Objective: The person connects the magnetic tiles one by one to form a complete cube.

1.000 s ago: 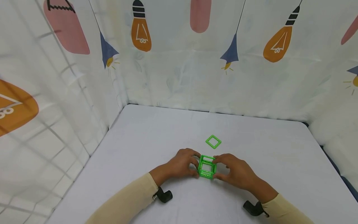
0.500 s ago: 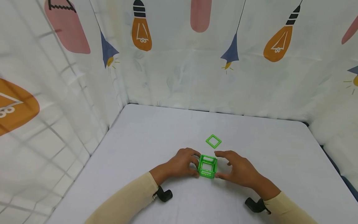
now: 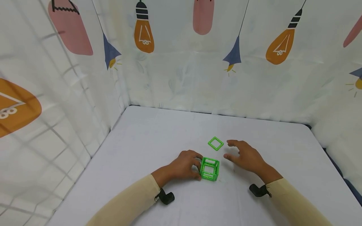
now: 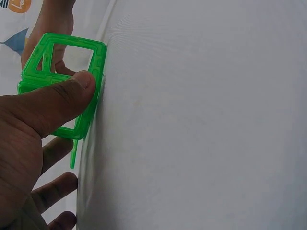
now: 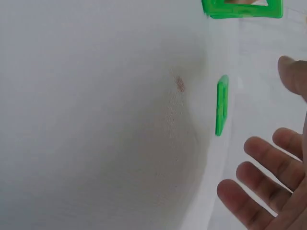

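Observation:
My left hand [image 3: 183, 165] holds the left side of a small open cube [image 3: 209, 179] of green square-frame tiles on the table. In the left wrist view its thumb presses on the frame of the cube [image 4: 97, 72], with other fingers partly behind it. My right hand [image 3: 247, 159] hovers to the right of a loose green square tile [image 3: 220, 147], apart from it, thumb and fingers spread. This tile lies flat beyond the cube, turned cornerwise. In the right wrist view the fingers [image 5: 268, 189] are extended with nothing between them.
A white-covered table [image 3: 158, 131] spreads under both arms. Behind it hangs a white curtain [image 3: 181, 81] printed with lamps and bulbs, and another stretch closes the left side. Each wrist carries a black camera mount [image 3: 166, 197].
My right hand has let go of the cube and moved away and to the right, beside the loose tile. The left hand and the cube have stayed in place.

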### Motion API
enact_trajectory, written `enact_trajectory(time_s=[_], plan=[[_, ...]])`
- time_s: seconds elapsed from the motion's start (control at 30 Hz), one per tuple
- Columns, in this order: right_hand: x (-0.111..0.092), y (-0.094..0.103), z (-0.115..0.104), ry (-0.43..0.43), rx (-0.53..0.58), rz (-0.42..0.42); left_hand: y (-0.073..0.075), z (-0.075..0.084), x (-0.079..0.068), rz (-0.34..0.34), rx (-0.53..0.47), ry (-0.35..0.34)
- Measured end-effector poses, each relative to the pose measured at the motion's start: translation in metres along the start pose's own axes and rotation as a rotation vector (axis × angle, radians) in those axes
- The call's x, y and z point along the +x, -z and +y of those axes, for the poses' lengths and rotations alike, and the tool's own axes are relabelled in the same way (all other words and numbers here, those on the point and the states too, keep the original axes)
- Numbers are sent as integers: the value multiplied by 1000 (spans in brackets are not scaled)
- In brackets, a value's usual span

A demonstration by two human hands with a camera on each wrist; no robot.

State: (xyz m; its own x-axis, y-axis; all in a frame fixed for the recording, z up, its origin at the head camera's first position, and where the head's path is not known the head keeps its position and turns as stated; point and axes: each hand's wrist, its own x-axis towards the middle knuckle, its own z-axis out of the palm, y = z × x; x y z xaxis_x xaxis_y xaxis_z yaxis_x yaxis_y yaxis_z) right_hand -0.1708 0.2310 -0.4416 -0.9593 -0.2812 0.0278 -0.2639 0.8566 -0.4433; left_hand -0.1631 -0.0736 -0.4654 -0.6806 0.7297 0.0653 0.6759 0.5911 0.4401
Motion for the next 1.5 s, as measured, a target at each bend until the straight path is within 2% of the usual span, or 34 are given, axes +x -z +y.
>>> enact_trajectory(time_s=[0.17, 0.53, 0.67, 0.9, 1.5], plan=[[16, -5, 1, -27, -47, 5, 0, 0, 0, -5, -13, 13], [41, -19, -1, -86, -81, -33, 0, -5, -2, 3, -153, 108], [45, -22, -3, -88, -87, -36, 0, -4, -1, -23, -116, 136], [48, -26, -7, -108, -99, -47, 0, -3, 2, -52, -4, 128], [55, -32, -11, -115, -127, -24, 3, -1, 8, -85, 39, 134]])
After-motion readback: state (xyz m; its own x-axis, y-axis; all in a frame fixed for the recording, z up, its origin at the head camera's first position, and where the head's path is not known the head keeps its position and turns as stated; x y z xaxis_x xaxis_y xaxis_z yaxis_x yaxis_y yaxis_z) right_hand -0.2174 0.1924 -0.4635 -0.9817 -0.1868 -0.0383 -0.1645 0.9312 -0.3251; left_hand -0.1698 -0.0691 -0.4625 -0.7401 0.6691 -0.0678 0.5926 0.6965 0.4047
